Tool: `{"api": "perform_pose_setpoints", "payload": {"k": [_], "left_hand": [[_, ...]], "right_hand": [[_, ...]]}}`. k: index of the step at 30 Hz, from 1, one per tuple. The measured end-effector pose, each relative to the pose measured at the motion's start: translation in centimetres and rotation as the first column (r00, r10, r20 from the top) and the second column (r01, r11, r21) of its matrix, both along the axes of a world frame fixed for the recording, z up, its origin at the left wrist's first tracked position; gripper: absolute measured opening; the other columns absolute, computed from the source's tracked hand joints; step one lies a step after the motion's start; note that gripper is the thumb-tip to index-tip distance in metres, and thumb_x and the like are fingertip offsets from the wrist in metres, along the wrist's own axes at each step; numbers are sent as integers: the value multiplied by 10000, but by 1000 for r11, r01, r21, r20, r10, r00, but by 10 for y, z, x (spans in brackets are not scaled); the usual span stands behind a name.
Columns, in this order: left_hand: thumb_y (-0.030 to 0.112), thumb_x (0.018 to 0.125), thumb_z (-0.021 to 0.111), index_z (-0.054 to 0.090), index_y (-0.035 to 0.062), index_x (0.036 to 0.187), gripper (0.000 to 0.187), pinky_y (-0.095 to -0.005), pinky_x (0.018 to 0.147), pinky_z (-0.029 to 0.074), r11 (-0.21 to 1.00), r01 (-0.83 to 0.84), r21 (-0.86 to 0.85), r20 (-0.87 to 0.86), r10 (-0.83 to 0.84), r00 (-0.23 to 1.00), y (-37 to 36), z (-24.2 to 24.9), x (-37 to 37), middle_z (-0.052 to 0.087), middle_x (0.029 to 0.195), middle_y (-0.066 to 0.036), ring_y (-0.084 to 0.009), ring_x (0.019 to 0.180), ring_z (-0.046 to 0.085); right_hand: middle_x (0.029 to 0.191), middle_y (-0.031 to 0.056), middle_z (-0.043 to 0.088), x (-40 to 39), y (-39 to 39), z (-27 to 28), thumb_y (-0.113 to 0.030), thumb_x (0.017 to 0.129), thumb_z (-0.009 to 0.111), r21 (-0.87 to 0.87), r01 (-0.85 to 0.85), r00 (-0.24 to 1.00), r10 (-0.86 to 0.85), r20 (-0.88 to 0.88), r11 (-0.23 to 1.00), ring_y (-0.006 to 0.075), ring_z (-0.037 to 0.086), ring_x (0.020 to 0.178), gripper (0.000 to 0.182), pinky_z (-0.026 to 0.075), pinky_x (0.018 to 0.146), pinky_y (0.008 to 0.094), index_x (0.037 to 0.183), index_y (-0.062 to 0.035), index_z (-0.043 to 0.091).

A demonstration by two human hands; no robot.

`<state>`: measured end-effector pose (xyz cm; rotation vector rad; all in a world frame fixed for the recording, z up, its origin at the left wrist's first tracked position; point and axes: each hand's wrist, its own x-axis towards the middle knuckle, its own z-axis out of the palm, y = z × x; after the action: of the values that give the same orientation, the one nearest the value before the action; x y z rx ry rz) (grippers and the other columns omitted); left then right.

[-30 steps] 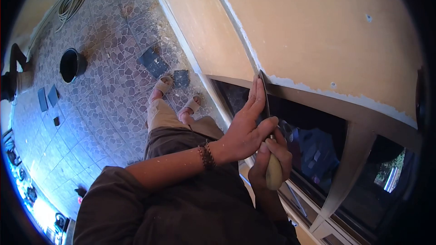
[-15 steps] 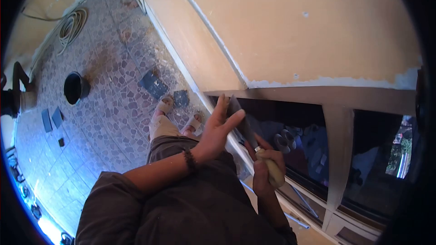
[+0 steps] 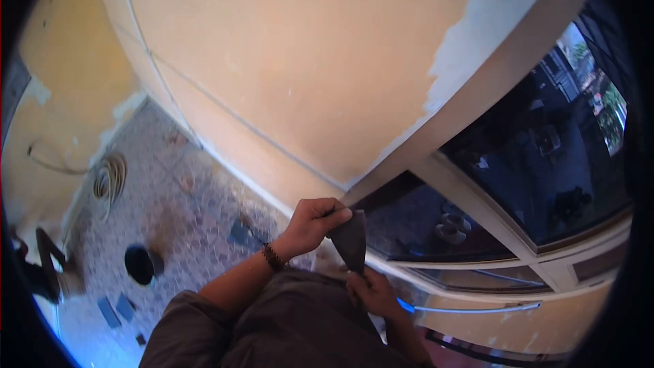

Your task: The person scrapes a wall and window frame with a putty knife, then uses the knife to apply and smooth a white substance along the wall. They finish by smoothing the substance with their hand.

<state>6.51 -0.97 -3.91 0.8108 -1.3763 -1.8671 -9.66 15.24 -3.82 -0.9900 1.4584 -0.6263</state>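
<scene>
My right hand (image 3: 371, 292) is wrapped round the handle of a putty knife (image 3: 350, 240), low in front of my body. The knife's wide grey blade points up. At the blade's upper left edge is my left hand (image 3: 317, 223), its thumb and fingers closed at the blade's corner. A dark beaded bracelet (image 3: 272, 257) circles my left wrist. Beyond the hands stands a beige wall (image 3: 286, 75) with a white patched strip (image 3: 470, 34) beside the window frame (image 3: 477, 194).
On the tiled floor are a black bucket (image 3: 142, 264), a coiled hose (image 3: 109, 180), and dark flat pieces (image 3: 109, 312). A pale pipe (image 3: 477, 309) lies at the lower right. Dark window glass (image 3: 545, 157) reflects the surroundings.
The view has swung, showing more wall and window. My left fingers, spread along the blade before, are now closed at its corner. The blade's broad face now shows.
</scene>
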Motion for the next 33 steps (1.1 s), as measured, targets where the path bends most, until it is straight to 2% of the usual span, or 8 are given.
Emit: {"api": "perform_pose_setpoints", "payload": {"k": [1, 8, 11, 15, 21, 26, 29, 33], "left_hand": [[147, 915, 630, 623, 10, 786, 188, -214, 510, 406, 955, -140, -261, -2, 144, 990, -9, 5, 0, 561, 642, 30, -25, 576, 490], [187, 911, 644, 558, 15, 587, 377, -223, 465, 409, 844, -435, -314, -152, 407, 901, -44, 80, 41, 531, 533, -14, -51, 505, 505], [74, 798, 736, 626, 12, 762, 132, -253, 602, 459, 701, -296, -648, -46, 352, 935, -24, 63, 33, 635, 706, -52, -104, 645, 575], [133, 826, 721, 654, 26, 865, 131, -261, 652, 479, 837, -254, -485, 60, 321, 945, 16, 27, 34, 669, 792, -47, -104, 706, 598], [171, 838, 707, 658, 4, 827, 175, -263, 633, 485, 927, -181, -330, 196, 255, 947, 55, -40, 82, 669, 741, -59, -101, 701, 606], [235, 868, 659, 652, -23, 731, 292, -266, 602, 471, 961, -232, -147, 370, 272, 889, 114, -47, 106, 644, 658, -60, -99, 640, 590], [290, 907, 619, 636, -32, 689, 389, -270, 583, 456, 972, -188, -142, 452, 233, 861, 150, -56, 100, 629, 634, -51, -91, 623, 567], [249, 905, 640, 629, -19, 752, 309, -287, 575, 450, 959, -130, -254, 401, 226, 888, 178, -66, 79, 594, 656, -34, -81, 628, 538]], "right_hand": [[699, 0, 591, 7, 1, 7, -265, 960, 546, -19, -4, 998, 3, -65, 1000, 80, 563, 604, 333, 463, 561, 253, 1228, -70, 577], [682, 6, 559, 36, 40, -26, -203, 949, 547, -121, 280, 960, -281, 9, 952, 83, 537, 549, 380, 446, 488, 249, 1307, -86, 494], [1292, 200, 541, 59, 42, -41, -234, 892, 582, -376, 207, 914, -316, -256, 903, 164, 530, 1189, 638, 394, 1007, 342, 1469, -140, 325], [670, -27, 498, 80, 40, -14, -166, 910, 554, -262, 477, 878, -444, 177, 839, 74, 457, 514, 543, 395, 442, 232, 1423, -99, 389], [640, -8, 524, 62, 57, -53, -201, 922, 584, -343, 444, 896, -400, 196, 828, 80, 492, 517, 511, 400, 432, 257, 1400, -93, 436], [744, 40, 569, 69, 98, -27, -146, 918, 575, -147, 384, 918, -360, 167, 911, 120, 535, 538, 530, 453, 458, 278, 1394, -70, 357], [784, 47, 572, 77, 127, -33, -155, 937, 542, -26, 523, 804, -483, 348, 852, 108, 520, 542, 509, 438, 445, 261, 1407, -96, 356], [787, 34, 547, 72, 158, -47, -174, 949, 531, -12, 472, 863, -459, 209, 882, 92, 489, 541, 511, 414, 442, 244, 1422, -100, 352]]}}
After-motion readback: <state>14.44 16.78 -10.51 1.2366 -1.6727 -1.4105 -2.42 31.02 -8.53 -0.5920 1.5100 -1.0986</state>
